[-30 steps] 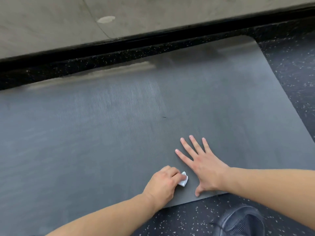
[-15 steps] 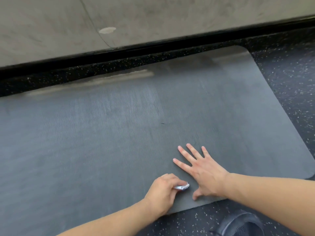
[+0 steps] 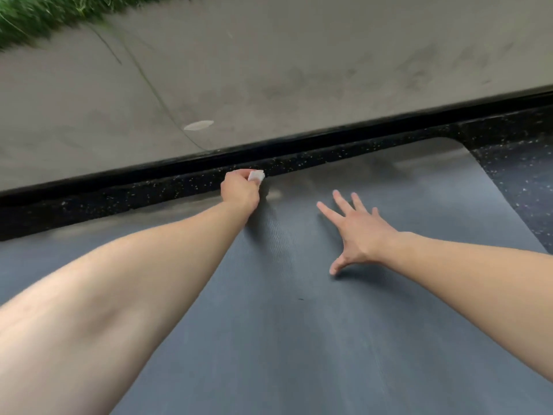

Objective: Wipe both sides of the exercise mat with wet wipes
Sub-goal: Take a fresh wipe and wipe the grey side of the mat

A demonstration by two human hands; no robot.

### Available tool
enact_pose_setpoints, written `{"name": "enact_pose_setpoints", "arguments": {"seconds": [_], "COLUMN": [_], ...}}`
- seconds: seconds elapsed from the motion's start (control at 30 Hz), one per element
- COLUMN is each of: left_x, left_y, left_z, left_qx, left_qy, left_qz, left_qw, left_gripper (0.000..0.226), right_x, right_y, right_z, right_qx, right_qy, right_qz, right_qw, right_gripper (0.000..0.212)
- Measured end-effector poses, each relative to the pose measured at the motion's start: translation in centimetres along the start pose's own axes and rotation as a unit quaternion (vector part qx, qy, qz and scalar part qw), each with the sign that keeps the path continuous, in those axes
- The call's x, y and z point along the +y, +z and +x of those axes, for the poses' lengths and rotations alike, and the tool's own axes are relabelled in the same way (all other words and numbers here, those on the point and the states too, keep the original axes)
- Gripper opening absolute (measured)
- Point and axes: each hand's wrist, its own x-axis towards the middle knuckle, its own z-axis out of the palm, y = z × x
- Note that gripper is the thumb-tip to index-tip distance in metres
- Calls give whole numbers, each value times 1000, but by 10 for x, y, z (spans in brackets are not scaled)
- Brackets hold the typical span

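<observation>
Left hand holds white wipe at far edge of grey mat. Right hand flat on mat, fingers spread. Speckled black floor, grey concrete, grass beyond.

The exercise mat looks like matt grey rubber or foam with fine ribbing. The floor beyond is black speckled rubber; past it lies rough, stained concrete.

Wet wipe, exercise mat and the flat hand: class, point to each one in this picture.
wet wipe point(image 3: 256, 175): head view, white wad poking from the left fist.
exercise mat point(image 3: 299, 339): head view, bare grey surface.
right hand point(image 3: 357, 232): head view, back of the hand.
</observation>
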Motion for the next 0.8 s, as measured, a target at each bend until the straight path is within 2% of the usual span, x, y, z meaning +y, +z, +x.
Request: {"name": "enact_pose_setpoints", "arguments": {"seconds": [0.1, 0.23, 0.4, 0.53, 0.63, 0.7, 0.77, 0.8], "left_x": [-3, -22, -26, -64, -78, -72, -59, -55], "left_y": [22, 34, 39, 42, 46, 48, 44, 42], "left_z": [22, 33, 8, -73, -108, -105, -105, -109], "left_qx": [-21, -17, -93, -145, -138, -111, -97, -67], "left_qy": [66, 177, 282, 346, 335, 325, 259, 214], "left_qz": [111, 245, 266, 249, 236, 244, 220, 197], "left_qw": [991, 953, 917, 893, 901, 907, 935, 954], "left_gripper": [26, 29, 26, 25, 26, 18, 18, 20], "right_x": [-29, -45, -45, -44, -44, -45, -37, -32], "right_y": [-16, -18, -21, -20, -22, -27, -21, -15], "right_z": [46, 73, 73, 72, 68, 61, 47, 34], "right_qx": [8, -35, -35, -39, -35, -43, -35, -27], "right_qy": [-1, 49, 52, 48, 37, 26, -2, -23], "right_qz": [17, -5, -8, -5, 1, 2, -10, -12], "right_qw": [1000, 998, 998, 998, 999, 999, 999, 999], "right_gripper": [165, 165, 165, 162, 158, 157, 159, 161]}}
